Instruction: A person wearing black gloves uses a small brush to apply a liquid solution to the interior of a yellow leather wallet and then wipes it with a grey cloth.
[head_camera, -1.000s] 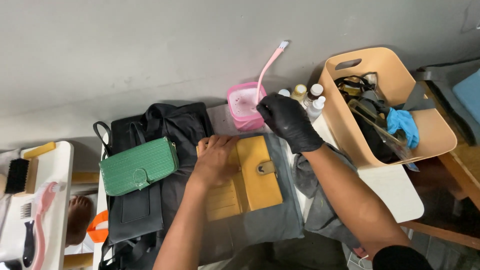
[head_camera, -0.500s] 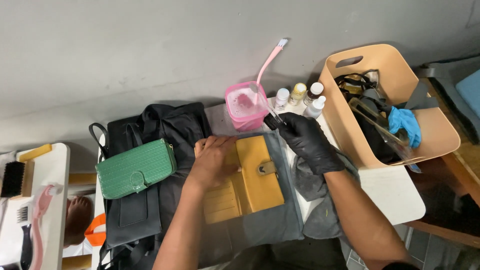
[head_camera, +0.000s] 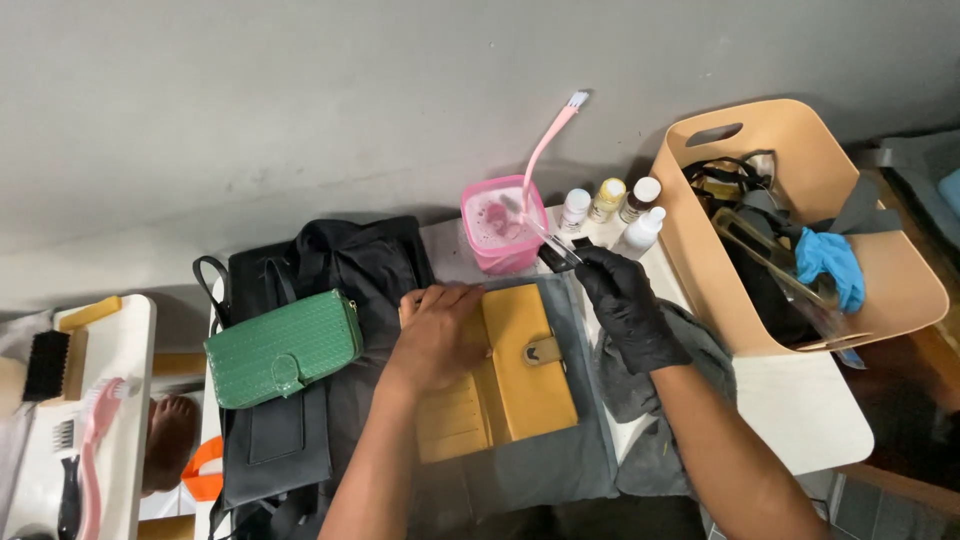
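An open yellow wallet (head_camera: 520, 390) lies on a grey cloth (head_camera: 570, 470) on a small white table (head_camera: 800, 410). My bare left hand (head_camera: 440, 335) presses flat on the wallet's left half. My right hand (head_camera: 625, 300), in a black glove, grips a thin clear-handled brush (head_camera: 552, 245) just above the wallet's upper right corner. The brush tip points toward a pink container (head_camera: 495, 225) of foamy liquid. A long pink brush (head_camera: 548, 140) stands in that container.
Several small bottles (head_camera: 610, 200) stand behind my right hand. A beige basket (head_camera: 900, 270) at the right holds a blue glove (head_camera: 830, 262) and dark items. At the left, a green purse (head_camera: 283, 348) lies on black bags (head_camera: 340, 262), beside a white stand (head_camera: 120, 350) holding brushes.
My right hand came down from above the bottles to the wallet's upper right corner, with the clear-handled brush now visible in it. My left hand stayed on the wallet.
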